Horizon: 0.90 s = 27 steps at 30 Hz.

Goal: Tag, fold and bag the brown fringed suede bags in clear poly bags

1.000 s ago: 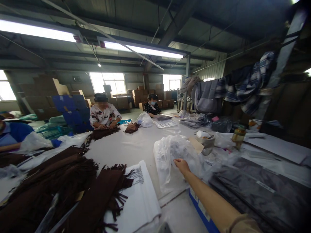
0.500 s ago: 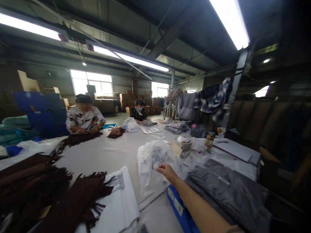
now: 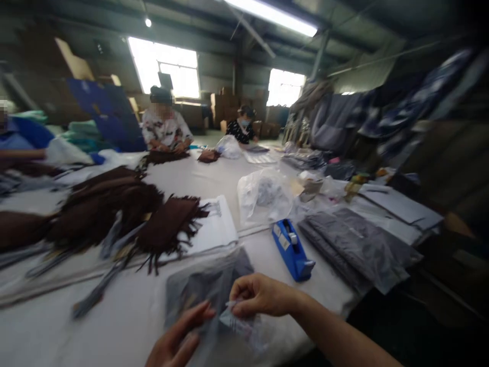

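Observation:
My right hand (image 3: 260, 298) pinches a small clear plastic packet (image 3: 233, 317) with faint print on it; its contents are too blurred to make out. Close to its left, my left hand (image 3: 183, 334) holds nothing, its fingers apart and blurred. Beneath both hands lies a grey folded item in a clear plastic bag (image 3: 191, 285), flat on the table. A blue tape dispenser (image 3: 293, 252) stands just beyond my right hand. Farther back is a translucent plastic bag (image 3: 263, 196) of small pale things.
Dark brown fringed scarves (image 3: 110, 209) are heaped at left, one overlapping a white folded cloth (image 3: 214, 227). Bagged grey goods (image 3: 355, 244) lie at right, near papers (image 3: 401, 204). Two co-workers (image 3: 166, 122) sit across the table; another person's arm (image 3: 23, 153) shows at far left.
My right hand has come back from the translucent bag to the near table edge, now with a small packet. My left hand has entered view. The camera has tilted down.

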Available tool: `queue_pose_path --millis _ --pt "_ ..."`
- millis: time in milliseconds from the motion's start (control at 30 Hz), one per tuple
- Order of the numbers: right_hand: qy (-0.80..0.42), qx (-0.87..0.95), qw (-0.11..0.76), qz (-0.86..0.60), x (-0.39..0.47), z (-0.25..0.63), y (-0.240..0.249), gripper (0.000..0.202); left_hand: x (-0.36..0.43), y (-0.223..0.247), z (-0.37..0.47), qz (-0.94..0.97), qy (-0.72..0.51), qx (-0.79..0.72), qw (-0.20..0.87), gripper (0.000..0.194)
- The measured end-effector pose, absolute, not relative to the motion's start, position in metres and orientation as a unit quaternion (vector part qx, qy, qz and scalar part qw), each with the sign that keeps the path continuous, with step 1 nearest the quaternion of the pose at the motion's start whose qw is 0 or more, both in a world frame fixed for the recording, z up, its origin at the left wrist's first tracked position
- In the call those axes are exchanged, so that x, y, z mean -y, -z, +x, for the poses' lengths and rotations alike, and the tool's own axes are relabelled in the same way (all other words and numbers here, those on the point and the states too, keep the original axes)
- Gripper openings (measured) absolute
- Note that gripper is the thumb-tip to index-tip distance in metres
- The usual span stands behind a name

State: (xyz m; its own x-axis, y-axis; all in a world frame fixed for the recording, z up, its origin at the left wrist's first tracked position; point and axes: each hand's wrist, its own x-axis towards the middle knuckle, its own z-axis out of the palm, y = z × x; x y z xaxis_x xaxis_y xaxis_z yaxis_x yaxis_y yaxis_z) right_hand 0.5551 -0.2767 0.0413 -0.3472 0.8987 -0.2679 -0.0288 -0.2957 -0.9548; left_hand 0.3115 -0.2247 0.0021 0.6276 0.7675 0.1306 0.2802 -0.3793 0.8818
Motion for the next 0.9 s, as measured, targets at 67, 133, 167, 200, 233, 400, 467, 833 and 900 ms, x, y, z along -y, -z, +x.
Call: queue_pose_path --millis 67,133,167,200,233,400,467,833,900 --pt "-0.636 0.516 0.348 -0.456 0.282 0.538 -0.041 0.023 0.239 -0.003 0.316 0.741 -0.228 -0.25 0.58 0.067" --pt "-0.574 0.54 0.377 -0.487 0.282 0.53 -0.038 0.019 0.245 0.001 0.328 0.694 -0.2 -0.265 0.639 0.056" --pt "-0.546 0.538 0.397 -0.504 0.282 0.529 -0.034 0.019 0.247 0.004 0.334 0.671 -0.195 -0.3 0.65 0.047" --pt "-0.529 0.525 0.419 -0.52 0.283 0.529 -0.029 0.02 0.25 0.008 0.338 0.649 -0.193 -0.33 0.658 0.041" --pt "-0.525 0.499 0.443 -0.528 0.285 0.528 -0.022 0.023 0.253 0.013 0.342 0.627 -0.197 -0.355 0.665 0.038" --pt "-0.625 0.273 0.55 -0.482 0.306 0.515 0.021 0.036 0.274 0.03 0.347 0.609 -0.231 -0.389 0.651 0.03" --pt "-0.626 0.206 0.583 -0.475 0.313 0.511 0.032 0.034 0.277 0.031 0.347 0.666 -0.228 -0.397 0.589 0.026" --pt "-0.591 0.31 0.49 -0.561 0.327 0.539 0.025 0.028 0.27 0.055 0.301 0.949 -0.107 -0.21 0.207 0.017" --pt "-0.601 0.395 0.428 -0.548 0.334 0.521 0.022 0.027 0.269 0.055 0.298 0.942 -0.132 -0.233 0.201 0.021"
